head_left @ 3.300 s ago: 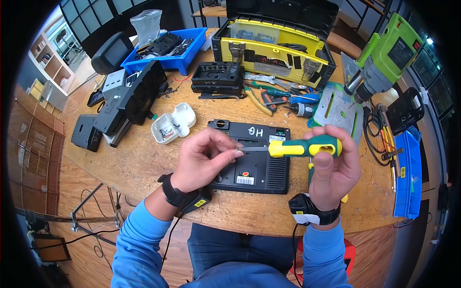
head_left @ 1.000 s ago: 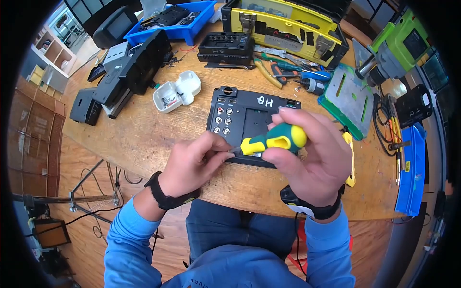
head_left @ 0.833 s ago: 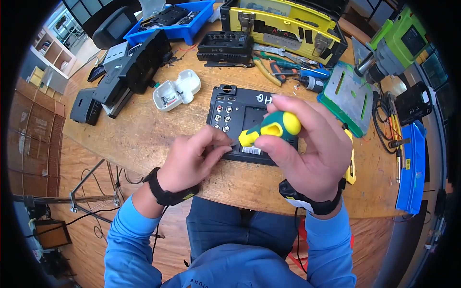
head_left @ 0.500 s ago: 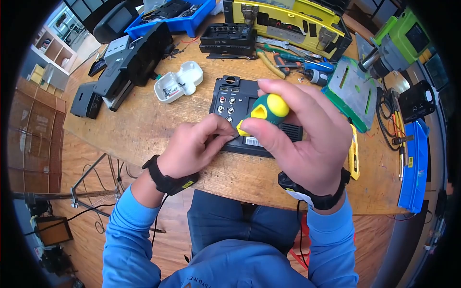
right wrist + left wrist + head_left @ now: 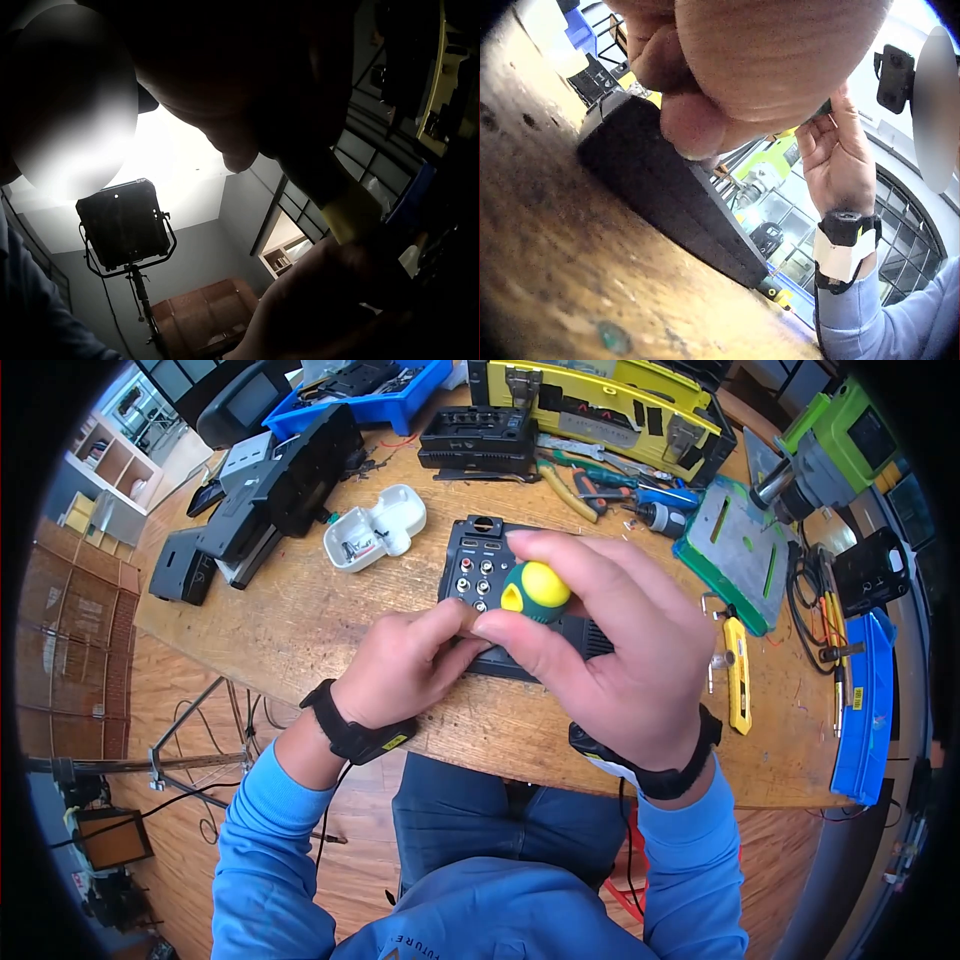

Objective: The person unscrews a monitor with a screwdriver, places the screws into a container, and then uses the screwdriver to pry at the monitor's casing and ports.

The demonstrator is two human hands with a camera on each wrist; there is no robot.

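Note:
In the head view, my right hand grips the green-and-yellow handle of a screwdriver, which stands nearly upright with its butt toward me. My left hand pinches at the lower end of the screwdriver, where the fingers hide the shaft and tip. Under both hands lies a flat black electronic device with a row of round sockets; the right hand covers much of it. In the left wrist view, the left fingertips are right at the upper edge of the device. The yellow collar of the screwdriver shows in the right wrist view.
A white case with small parts lies open behind the left hand. A yellow utility knife lies to the right. Pliers, a black unit, a yellow toolbox and a drill press stand farther back.
The screwdriver has tipped from level to nearly upright, its handle swinging left. Both hands have come down over the device, the left one still at the screwdriver's lower end.

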